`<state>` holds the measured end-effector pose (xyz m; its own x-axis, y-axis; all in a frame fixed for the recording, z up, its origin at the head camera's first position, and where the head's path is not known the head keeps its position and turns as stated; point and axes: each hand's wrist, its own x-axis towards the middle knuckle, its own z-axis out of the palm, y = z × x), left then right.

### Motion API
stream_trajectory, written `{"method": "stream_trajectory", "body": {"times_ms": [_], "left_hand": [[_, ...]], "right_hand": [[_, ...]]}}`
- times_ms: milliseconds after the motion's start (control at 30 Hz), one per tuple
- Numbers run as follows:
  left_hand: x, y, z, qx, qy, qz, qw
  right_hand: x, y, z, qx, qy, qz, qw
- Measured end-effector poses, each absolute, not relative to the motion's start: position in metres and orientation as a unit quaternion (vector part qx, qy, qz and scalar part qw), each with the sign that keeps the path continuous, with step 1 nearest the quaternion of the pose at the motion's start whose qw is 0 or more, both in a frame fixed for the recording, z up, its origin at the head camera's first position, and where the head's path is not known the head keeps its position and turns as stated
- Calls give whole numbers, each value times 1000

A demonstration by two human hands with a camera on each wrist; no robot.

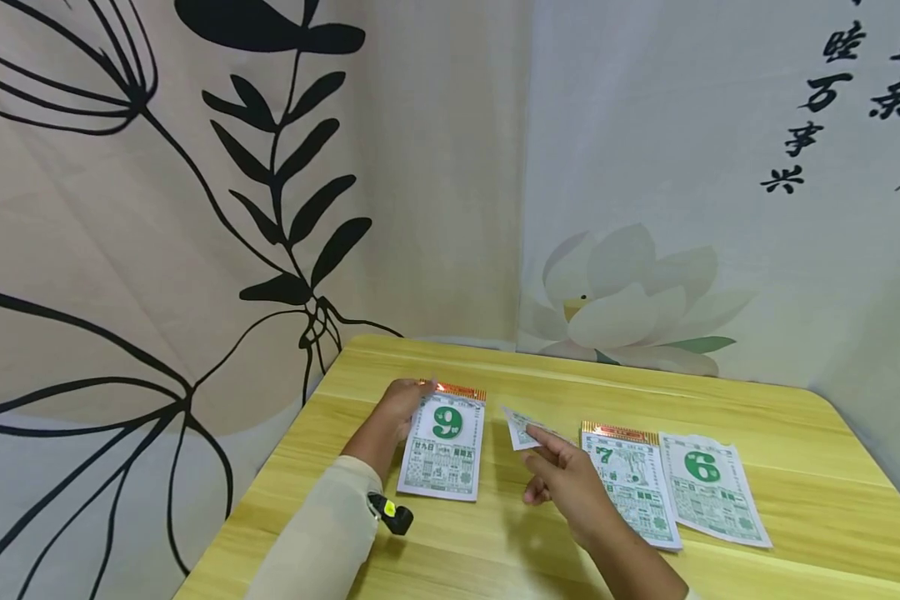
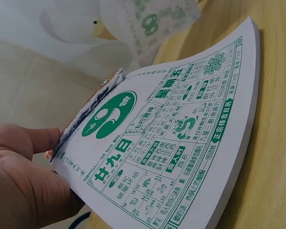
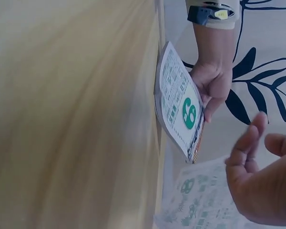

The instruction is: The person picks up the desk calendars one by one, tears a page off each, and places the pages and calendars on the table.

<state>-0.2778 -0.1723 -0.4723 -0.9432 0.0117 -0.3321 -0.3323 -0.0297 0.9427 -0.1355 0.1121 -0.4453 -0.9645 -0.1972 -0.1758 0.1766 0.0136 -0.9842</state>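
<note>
My left hand (image 1: 405,404) grips the upper left corner of a tear-off calendar (image 1: 442,446) showing a green 9, its thumb near the red and gold binding strip. In the left wrist view the calendar's thick stack of pages (image 2: 190,124) tilts up at the bound end. A loose calendar sheet (image 1: 521,427), with a green 8 visible in the left wrist view, is in the air at the fingertips of my right hand (image 1: 566,479). The right wrist view shows the thin sheet (image 3: 195,195) hanging past the hand, the contact with the fingers partly hidden.
To the right lies a second tear-off calendar (image 1: 630,487) showing a green 7, with a red and gold strip on top. A sheet with a green 6 (image 1: 712,492) and a ragged upper edge lies against its right side. Printed curtains (image 1: 450,167) hang behind the wooden table (image 1: 810,467).
</note>
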Motion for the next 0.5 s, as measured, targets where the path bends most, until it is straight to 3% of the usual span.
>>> {"method": "stream_trajectory", "body": {"times_ms": [200, 500], "left_hand": [[-277, -169, -474, -111, 710, 686, 114], [-277, -166, -475, -101, 750, 647, 98]], "right_hand": [[-133, 111, -453, -30, 697, -687, 203], [-135, 108, -463, -32, 686, -681, 253]]}}
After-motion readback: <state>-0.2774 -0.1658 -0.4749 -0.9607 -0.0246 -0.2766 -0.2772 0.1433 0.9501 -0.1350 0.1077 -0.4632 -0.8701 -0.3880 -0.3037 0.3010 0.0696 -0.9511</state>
